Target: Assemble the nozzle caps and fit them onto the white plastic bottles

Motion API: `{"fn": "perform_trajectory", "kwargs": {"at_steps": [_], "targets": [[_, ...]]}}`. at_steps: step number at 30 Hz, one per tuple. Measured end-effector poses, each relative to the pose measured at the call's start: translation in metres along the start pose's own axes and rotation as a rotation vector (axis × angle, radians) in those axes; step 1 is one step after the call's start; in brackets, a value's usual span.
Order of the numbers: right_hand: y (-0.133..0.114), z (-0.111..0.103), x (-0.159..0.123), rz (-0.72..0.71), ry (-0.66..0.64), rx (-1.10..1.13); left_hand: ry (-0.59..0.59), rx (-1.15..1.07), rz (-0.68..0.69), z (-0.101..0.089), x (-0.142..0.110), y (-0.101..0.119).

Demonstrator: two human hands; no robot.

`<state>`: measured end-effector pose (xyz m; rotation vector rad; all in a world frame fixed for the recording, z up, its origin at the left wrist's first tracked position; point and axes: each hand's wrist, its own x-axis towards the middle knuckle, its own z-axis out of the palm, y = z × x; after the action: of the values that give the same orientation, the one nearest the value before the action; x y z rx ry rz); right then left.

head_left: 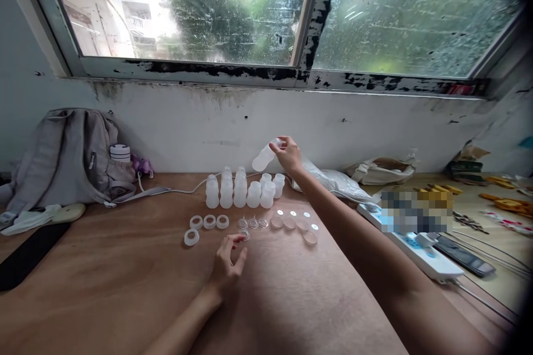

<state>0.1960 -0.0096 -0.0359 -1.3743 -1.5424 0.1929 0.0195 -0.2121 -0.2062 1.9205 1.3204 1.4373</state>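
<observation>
My right hand [287, 154] is raised above the back of the table, closed on one end of a small frosted white bottle [262, 160], which is tilted. Below it stand similar bottles: tall ones with nipple-like tops [226, 191] at the left and shorter open-necked ones [267, 194] at the right. My left hand [229, 260] rests low over the table with thumb and fingers apart, its fingertips beside a clear nipple-shaped piece [245, 235]. Behind that lie more such clear pieces [252, 223]. White rings [209, 222] are to the left, clear round caps [289, 223] to the right.
A grey backpack [69, 155] and a black phone-like slab [33, 255] are at the left. On the right are a white power strip [416, 249], a phone [464, 255] and plastic bags [337, 183]. A wall with a window stands behind the table [125, 288].
</observation>
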Motion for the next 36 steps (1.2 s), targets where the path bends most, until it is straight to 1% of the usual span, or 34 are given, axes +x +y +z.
{"fn": "perform_trajectory", "kwargs": {"at_steps": [3, 6, 9, 12, 15, 18, 25, 29, 32, 36], "targets": [[0.012, 0.03, 0.005, 0.011, -0.06, -0.101, 0.011, -0.011, -0.001, -0.002, 0.001, -0.001], [0.024, 0.053, 0.0, -0.005, -0.105, -0.154, 0.045, -0.017, 0.005, -0.007, 0.004, -0.006], [0.035, 0.067, -0.008, -0.034, -0.181, -0.206, 0.071, -0.03, -0.015, -0.013, 0.007, -0.011], [0.046, 0.074, -0.014, -0.066, -0.277, -0.247, 0.075, -0.029, -0.031, -0.017, 0.01, -0.014], [0.056, 0.079, -0.017, -0.075, -0.352, -0.288, 0.078, -0.005, -0.009, -0.021, 0.012, -0.017], [0.061, 0.082, -0.018, -0.077, -0.399, -0.319, 0.065, 0.03, 0.054, -0.023, 0.014, -0.02], [0.061, 0.082, -0.015, -0.103, -0.466, -0.338, -0.001, 0.155, 0.203, -0.024, 0.015, -0.029], [0.061, 0.08, -0.016, -0.105, -0.463, -0.345, -0.024, 0.225, 0.222, -0.022, 0.015, -0.032], [0.061, 0.078, -0.018, -0.107, -0.448, -0.341, -0.032, 0.28, 0.201, -0.022, 0.016, -0.033], [0.053, 0.073, -0.024, -0.145, -0.386, -0.306, -0.077, 0.338, 0.163, -0.026, 0.017, -0.032]]}}
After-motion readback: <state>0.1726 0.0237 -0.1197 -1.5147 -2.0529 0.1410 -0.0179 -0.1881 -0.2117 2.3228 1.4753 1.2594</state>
